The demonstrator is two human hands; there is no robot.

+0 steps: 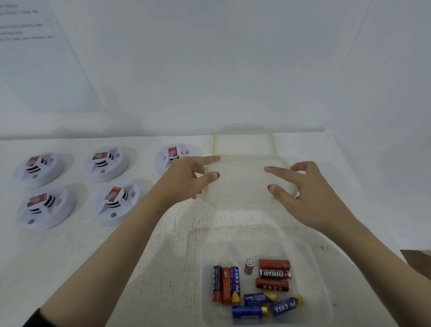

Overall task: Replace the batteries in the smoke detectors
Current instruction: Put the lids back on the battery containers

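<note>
At 6 o'clock, nearest to us, a clear tub [317, 267] holds the loose batteries [273, 274]. It has no cover on it, so we judge the cells are within easy reach. At 12 o'clock, both hands hover over a green-edged clear box [238, 190]. The left hand [190, 179] and the right hand [306, 192] are spread wide and hold nothing. We cannot tell whether the fingertips touch the box. What looks like its lid [244, 142] sits behind it at the wall. Five smoke detectors [114, 202] sit in two rows at 9 o'clock on the table [75, 255], well apart from the hands. We judge the box is meant for spent cells.
</note>
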